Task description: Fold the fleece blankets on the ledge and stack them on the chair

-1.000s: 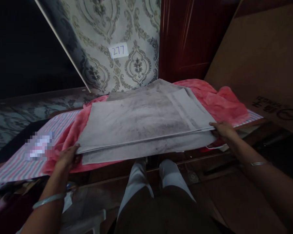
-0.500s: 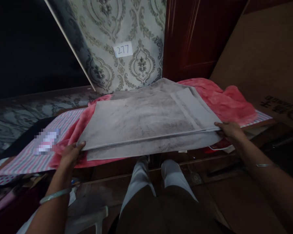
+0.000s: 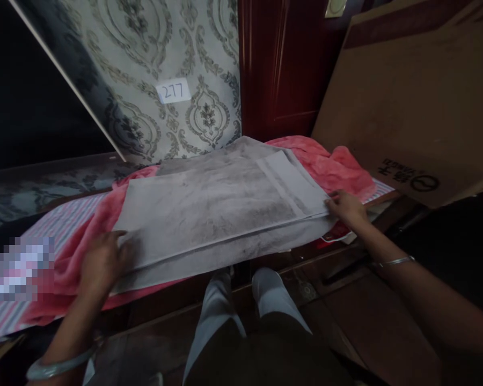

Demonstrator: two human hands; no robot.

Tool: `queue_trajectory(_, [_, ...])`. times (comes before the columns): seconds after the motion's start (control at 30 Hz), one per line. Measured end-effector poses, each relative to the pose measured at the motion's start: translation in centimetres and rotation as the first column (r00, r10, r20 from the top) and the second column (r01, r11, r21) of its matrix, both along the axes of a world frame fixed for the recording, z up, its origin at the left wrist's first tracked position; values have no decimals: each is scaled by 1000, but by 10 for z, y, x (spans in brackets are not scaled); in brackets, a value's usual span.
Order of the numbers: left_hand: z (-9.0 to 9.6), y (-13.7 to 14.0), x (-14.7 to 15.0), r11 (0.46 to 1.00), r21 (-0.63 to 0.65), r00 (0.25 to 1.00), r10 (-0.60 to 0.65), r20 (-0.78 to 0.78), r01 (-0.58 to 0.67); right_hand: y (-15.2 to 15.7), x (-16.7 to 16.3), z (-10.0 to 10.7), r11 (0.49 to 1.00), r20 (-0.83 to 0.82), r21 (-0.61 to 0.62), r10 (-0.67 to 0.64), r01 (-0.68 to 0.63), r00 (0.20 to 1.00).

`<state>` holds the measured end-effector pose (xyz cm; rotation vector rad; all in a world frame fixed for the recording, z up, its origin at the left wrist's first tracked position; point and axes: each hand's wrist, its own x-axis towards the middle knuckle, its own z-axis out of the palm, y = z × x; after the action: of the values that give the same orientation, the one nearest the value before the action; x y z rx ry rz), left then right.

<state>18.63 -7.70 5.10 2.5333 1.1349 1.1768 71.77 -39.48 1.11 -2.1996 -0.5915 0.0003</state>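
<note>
A folded grey cloth (image 3: 209, 198) with darker smudged patches lies across a pink plush blanket (image 3: 92, 225). Its near edge shows stacked layers, the lower one extending closer to me. My right hand (image 3: 346, 208) pinches the cloth's near right corner between thumb and fingers. At the near left corner is my left hand (image 3: 104, 262), its fingers smeared by motion. Thumb and forefinger look somewhat apart there, but whether they grip the cloth I cannot tell.
Under the blanket is a striped cloth (image 3: 72, 217). A large cardboard box (image 3: 410, 102) leans at the right, beside a dark red door (image 3: 282, 64). Behind stands patterned wallpaper (image 3: 145, 43) with a paper label (image 3: 173, 91) reading 277. A dark panel (image 3: 32, 96) fills the upper left.
The view has swung right, so the scene shifts left. My left hand's grasp on the cloth's left corner has become blurred. The right hand still holds the right corner.
</note>
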Motion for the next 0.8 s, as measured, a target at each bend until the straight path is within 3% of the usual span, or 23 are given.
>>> queue_trajectory(0.07, [2,-14,50,976,-101,974,-203,-96,194,10,-9,5,991,245,-106,109,-86,963])
queue_trajectory(0.13, [2,-29,103,907,-182,894,-410,-181,379,28,-31,9,943,350,-145,333,-301,875])
queue_trajectory(0.23, [0,-44,172,800,-208,723,-598,-346,562,65,-68,7,737,421,-204,660,-644,622])
queue_trajectory(0.3, [-3,-41,201,809,-188,653,-567,-502,557,91,-78,2,629,416,-287,761,-723,497])
queue_trajectory(0.37, [-5,-25,213,882,-137,646,-429,-632,452,109,-69,-5,625,389,-357,775,-694,497])
queue_trajectory(0.47, [-9,5,210,980,-15,714,-155,-682,198,120,-41,-13,731,375,-397,681,-555,629])
queue_trajectory(0.57, [-11,21,202,996,81,789,11,-614,48,118,-32,-17,786,393,-367,615,-497,683])
queue_trajectory(0.63, [-14,19,203,984,114,806,-45,-591,139,117,-41,-17,752,422,-325,658,-573,624])
queue_trajectory(0.73, [-21,12,211,928,63,734,-248,-632,368,123,-51,-16,595,420,-312,786,-741,454])
queue_trajectory(0.77, [-22,12,213,916,26,708,-291,-643,401,127,-49,-15,566,399,-319,808,-760,434])
queue_trajectory(0.8, [-24,15,215,914,-2,696,-311,-648,406,130,-45,-14,573,372,-328,809,-751,455])
